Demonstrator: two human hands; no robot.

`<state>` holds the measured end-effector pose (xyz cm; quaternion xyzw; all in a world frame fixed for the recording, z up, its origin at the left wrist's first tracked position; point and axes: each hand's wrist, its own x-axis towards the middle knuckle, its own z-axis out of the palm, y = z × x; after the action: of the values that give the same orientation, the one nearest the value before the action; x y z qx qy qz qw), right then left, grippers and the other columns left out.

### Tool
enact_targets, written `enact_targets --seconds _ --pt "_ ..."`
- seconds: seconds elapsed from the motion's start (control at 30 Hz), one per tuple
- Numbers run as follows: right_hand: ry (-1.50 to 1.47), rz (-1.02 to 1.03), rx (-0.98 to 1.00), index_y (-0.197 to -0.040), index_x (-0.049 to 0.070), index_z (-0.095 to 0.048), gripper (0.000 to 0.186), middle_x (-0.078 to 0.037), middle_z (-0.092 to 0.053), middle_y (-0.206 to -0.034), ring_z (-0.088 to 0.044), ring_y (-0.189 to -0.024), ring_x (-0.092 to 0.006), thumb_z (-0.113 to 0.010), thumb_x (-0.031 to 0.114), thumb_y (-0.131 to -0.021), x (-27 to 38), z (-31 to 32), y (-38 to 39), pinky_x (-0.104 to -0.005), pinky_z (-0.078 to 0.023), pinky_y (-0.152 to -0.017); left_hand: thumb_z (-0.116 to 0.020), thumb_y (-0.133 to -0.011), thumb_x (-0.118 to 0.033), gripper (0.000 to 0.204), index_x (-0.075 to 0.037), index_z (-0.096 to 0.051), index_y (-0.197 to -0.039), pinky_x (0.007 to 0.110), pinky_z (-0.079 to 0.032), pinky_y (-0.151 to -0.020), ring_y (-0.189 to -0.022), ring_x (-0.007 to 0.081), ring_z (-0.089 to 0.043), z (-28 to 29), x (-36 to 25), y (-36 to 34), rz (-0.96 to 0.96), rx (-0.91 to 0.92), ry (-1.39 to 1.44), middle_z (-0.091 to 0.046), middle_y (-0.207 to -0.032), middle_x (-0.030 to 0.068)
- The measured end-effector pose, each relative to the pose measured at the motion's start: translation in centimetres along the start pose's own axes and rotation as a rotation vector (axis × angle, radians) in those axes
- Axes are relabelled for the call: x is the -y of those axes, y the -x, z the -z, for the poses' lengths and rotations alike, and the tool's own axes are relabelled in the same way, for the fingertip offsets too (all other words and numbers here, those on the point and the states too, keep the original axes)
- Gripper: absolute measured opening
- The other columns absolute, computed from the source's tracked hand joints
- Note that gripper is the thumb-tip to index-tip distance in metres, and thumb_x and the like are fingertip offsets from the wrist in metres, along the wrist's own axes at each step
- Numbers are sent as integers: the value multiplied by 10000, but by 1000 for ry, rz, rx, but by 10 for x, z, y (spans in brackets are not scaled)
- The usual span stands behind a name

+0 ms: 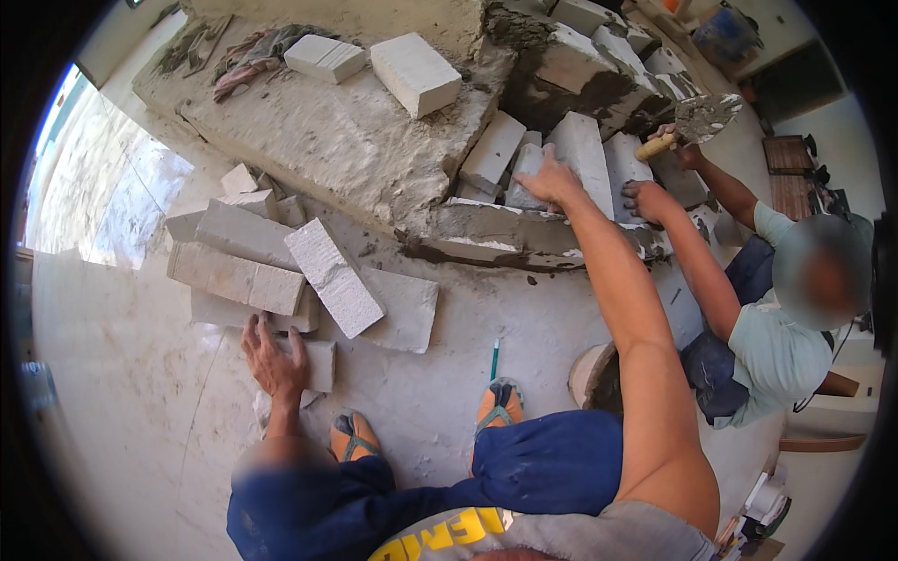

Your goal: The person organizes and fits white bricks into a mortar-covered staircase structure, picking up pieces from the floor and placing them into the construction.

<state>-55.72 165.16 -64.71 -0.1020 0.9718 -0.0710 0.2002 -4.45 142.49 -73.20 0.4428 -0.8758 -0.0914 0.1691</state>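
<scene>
Fingers at a grey rectangular masonry block lying lengthwise away, the right hand, its clamp unclear, is nearer than the spread-fingered left hand.

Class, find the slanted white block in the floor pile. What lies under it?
A wide grey block shows beneath the slanted white block, and long stacked blocks run up to its left edge. Their covered parts, and what supports it, cannot be seen.

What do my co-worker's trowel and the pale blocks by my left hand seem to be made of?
Trowel handle: likely wood, by its tan colour; finish unclear. Blade: presumably metal, thin and flat, though grey smears mask its finish. Pale blocks: probably aerated concrete, matte, with a grainy face.
</scene>
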Motion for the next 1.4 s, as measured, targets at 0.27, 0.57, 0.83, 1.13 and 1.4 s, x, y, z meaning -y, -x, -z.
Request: enact_targets --seconds 0.27,0.57,0.83,1.13,1.4 --pt "-8 151 65 -1646 66 -247 859 -185 -741 -825 -709 -535 -259 -646 487 -1013 11 -3 -9 -390 -579 -474 -724 -904 -293 591 -39 -595 -1421 498 -428 -1133 -1375 405 -483 -2 7 2 24 10 -4 -528 -1462 192" --pt "-65 688 -337 -1015 6 -674 355 -237 -731 -839 -756 -866 -420 -671 360 -994 84 12 49 -571 -573 -809 -727 -918 -299 575 -18 -605 -1405 487 -442 -1129 -1348 398 -512 5 10 2 38 11 50 -537 -1451 193" --pt "208 1192 164 -1594 209 -348 866 -275 -623 -1013 -724 -788 -457 -705 636 -931 169 -86 221 -522 -623 -718 -851 -846 -237 638 -75 -615 -1416 469 -479 -1108 -1331 416 -539 38 67 8 14 236 510 -546 -1422 233" --pt "122 1035 233 -1692 273 -187 1047 -336 -448 -1250 -698 -912 -500 -773 486 -850 182 -129 228 -575 -591 -884 -970 -551 -205 1018 -119 -536 -1469 516 -462 -1125 -1410 425 -449 71 70 13 -338 423 -36 -495 -1404 185" --pt "-1005 622 1094 -1638 60 -290 938 -185 -469 -1506 -516 -1396 -288 -695 319 -832 150 -68 205 -420 -449 -1131 -852 -731 -434 1109 -10 -353 -1626 432 -434 -1119 -1355 351 -543 98 84 31 307 652 874 -560 -1447 208"
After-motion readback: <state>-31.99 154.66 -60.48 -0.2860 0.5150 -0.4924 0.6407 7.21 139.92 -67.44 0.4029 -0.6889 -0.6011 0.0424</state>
